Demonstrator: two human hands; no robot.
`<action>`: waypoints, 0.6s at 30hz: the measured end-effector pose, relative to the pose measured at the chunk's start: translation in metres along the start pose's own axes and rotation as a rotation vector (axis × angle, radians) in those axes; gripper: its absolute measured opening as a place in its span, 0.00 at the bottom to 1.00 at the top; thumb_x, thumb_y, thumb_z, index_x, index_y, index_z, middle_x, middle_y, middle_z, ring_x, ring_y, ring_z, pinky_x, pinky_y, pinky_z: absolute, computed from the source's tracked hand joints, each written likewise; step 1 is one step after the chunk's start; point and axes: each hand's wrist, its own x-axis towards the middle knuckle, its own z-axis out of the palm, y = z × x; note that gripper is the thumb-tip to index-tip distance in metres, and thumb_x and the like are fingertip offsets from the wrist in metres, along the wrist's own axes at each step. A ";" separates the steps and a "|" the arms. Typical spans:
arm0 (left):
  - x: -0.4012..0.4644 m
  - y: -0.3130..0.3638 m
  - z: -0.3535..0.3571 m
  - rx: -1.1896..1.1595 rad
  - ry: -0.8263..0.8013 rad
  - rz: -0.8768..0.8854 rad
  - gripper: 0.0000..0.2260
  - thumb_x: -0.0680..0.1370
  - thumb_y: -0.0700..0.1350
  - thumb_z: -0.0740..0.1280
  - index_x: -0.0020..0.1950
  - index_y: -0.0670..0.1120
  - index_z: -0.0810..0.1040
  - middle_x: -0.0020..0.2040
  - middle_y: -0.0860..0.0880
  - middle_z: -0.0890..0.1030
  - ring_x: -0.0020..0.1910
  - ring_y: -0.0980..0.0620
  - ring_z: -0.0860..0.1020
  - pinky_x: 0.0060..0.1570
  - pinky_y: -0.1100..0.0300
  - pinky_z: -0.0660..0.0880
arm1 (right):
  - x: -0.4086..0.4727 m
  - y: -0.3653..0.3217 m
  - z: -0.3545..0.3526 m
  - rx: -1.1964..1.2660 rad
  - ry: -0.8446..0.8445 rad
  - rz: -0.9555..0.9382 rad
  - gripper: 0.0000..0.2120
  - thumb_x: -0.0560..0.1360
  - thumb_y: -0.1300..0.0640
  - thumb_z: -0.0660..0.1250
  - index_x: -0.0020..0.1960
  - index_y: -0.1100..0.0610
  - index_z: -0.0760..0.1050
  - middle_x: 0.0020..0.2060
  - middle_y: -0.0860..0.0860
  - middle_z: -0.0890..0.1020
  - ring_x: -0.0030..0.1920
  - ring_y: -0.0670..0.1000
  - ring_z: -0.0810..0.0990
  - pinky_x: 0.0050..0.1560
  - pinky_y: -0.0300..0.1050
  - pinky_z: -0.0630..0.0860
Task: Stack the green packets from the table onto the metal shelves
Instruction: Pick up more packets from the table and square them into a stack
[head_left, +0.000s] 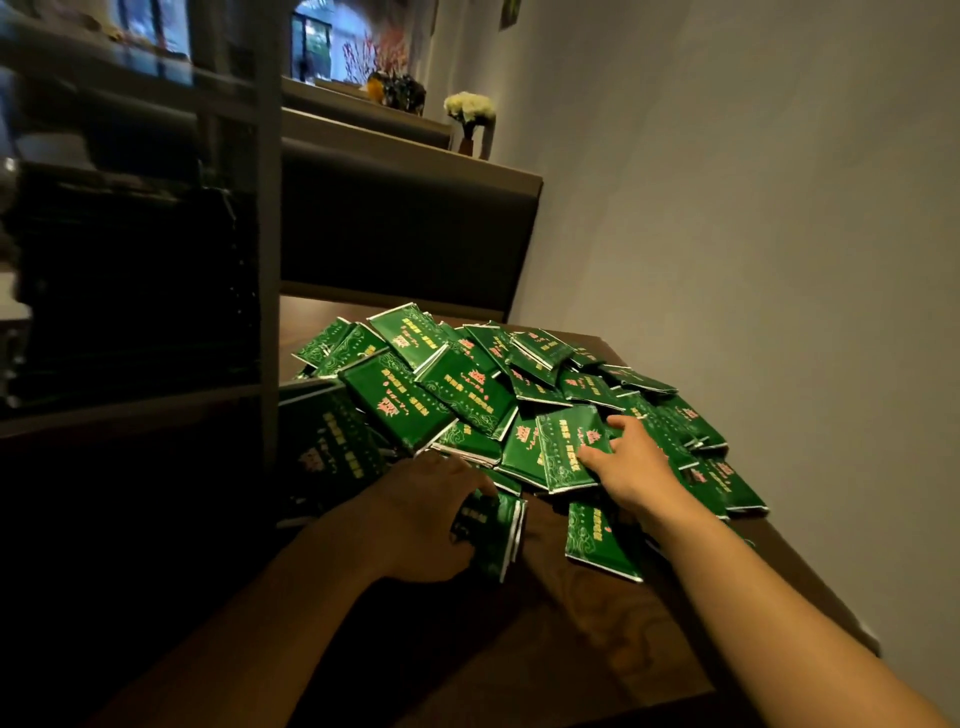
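Note:
A heap of several green packets (467, 389) with red and yellow print covers the far part of the dark wooden table (597, 639). My left hand (421, 519) grips a small upright bundle of packets (493, 530) at the heap's near edge. My right hand (631, 462) reaches into the heap, thumb and fingers pinching one flat packet (563, 452) by its right side. One loose packet (597, 540) lies just below my right wrist. The metal shelves (267, 234) stand at the left, dark packets stacked inside them (135, 291).
A padded bench back (405, 228) rises behind the table, with a ledge holding a vase of white flowers (470, 111) and other ornaments. A plain wall (753, 234) closes off the right side. The shelf's upright post stands right beside the heap.

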 end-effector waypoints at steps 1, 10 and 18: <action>0.000 -0.001 0.002 0.039 -0.015 -0.014 0.25 0.73 0.57 0.67 0.68 0.60 0.63 0.66 0.57 0.68 0.67 0.55 0.63 0.70 0.53 0.59 | -0.001 0.003 -0.003 0.068 -0.006 -0.002 0.22 0.78 0.55 0.68 0.70 0.55 0.68 0.64 0.56 0.77 0.59 0.55 0.78 0.56 0.48 0.74; 0.005 0.000 0.013 0.103 0.011 -0.059 0.29 0.71 0.68 0.62 0.67 0.58 0.63 0.68 0.55 0.65 0.68 0.52 0.60 0.69 0.51 0.58 | -0.034 0.022 -0.016 0.443 0.010 -0.028 0.06 0.79 0.59 0.63 0.52 0.55 0.79 0.45 0.54 0.86 0.48 0.57 0.84 0.54 0.56 0.78; 0.006 0.008 0.012 -0.084 0.017 -0.222 0.36 0.67 0.66 0.70 0.70 0.56 0.62 0.65 0.55 0.74 0.63 0.53 0.72 0.62 0.55 0.70 | -0.065 0.024 -0.018 0.603 -0.076 -0.076 0.07 0.79 0.60 0.64 0.55 0.57 0.78 0.47 0.57 0.85 0.49 0.57 0.84 0.51 0.54 0.79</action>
